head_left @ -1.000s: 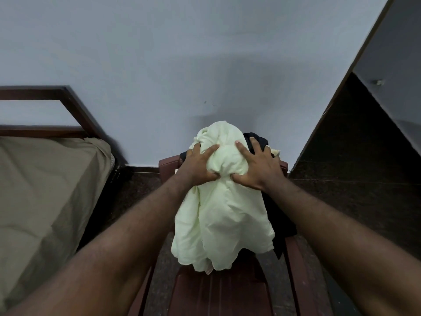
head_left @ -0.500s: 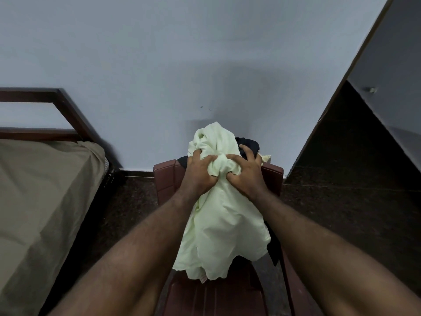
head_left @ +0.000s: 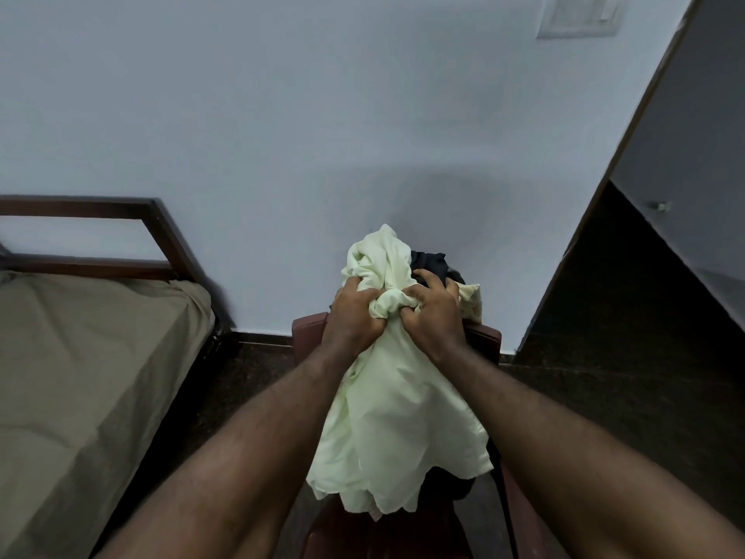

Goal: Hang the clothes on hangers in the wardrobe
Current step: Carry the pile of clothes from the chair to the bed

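Note:
A pale yellow-green garment (head_left: 399,421) lies draped over the back of a dark red plastic chair (head_left: 485,336) and hangs down over its seat. My left hand (head_left: 350,312) and my right hand (head_left: 433,312) sit side by side near the top of the pile, each with its fingers curled into a bunch of the pale cloth. A dark garment (head_left: 429,262) lies beneath it, showing behind my right hand and again below the pale hem. No hanger or wardrobe interior is in view.
A bed with an olive sheet (head_left: 80,377) and a dark wooden frame (head_left: 161,232) stands at the left. The white wall (head_left: 322,135) is right behind the chair. A dark-edged door or panel (head_left: 629,163) slants down at the right, with dark floor (head_left: 625,357) beneath.
Both hands went from lying flat on the pale garment to clenching its cloth into bunches. The view tilted upward a little.

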Tool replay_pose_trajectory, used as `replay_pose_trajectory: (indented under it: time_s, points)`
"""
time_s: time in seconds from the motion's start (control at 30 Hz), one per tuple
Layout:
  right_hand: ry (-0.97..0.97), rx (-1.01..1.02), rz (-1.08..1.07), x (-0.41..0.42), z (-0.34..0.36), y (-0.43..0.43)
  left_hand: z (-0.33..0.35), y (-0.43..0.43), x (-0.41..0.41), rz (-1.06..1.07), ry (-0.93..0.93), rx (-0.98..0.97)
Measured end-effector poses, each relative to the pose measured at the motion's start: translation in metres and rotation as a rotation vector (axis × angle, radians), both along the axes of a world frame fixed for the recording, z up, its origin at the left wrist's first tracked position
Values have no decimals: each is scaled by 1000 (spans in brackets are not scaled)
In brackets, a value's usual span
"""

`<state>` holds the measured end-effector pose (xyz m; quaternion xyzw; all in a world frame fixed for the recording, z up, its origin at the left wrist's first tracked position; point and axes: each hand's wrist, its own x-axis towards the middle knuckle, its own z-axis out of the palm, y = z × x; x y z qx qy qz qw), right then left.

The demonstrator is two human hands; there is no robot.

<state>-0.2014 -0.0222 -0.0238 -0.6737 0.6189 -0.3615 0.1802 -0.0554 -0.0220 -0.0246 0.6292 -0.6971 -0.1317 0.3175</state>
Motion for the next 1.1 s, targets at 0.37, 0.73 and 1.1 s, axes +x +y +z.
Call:
replay_pose_trajectory:
  time_s: [0.37, 0.73, 1.1]
  points:
    - [47, -197, 121, 64, 99, 50, 92, 60, 65, 107, 26, -165]
    - [57, -246, 288, 194, 138, 190, 122, 218, 194, 269, 40, -262]
    - [6, -252, 618, 368, 116, 362, 102, 435, 352, 593, 18, -179]
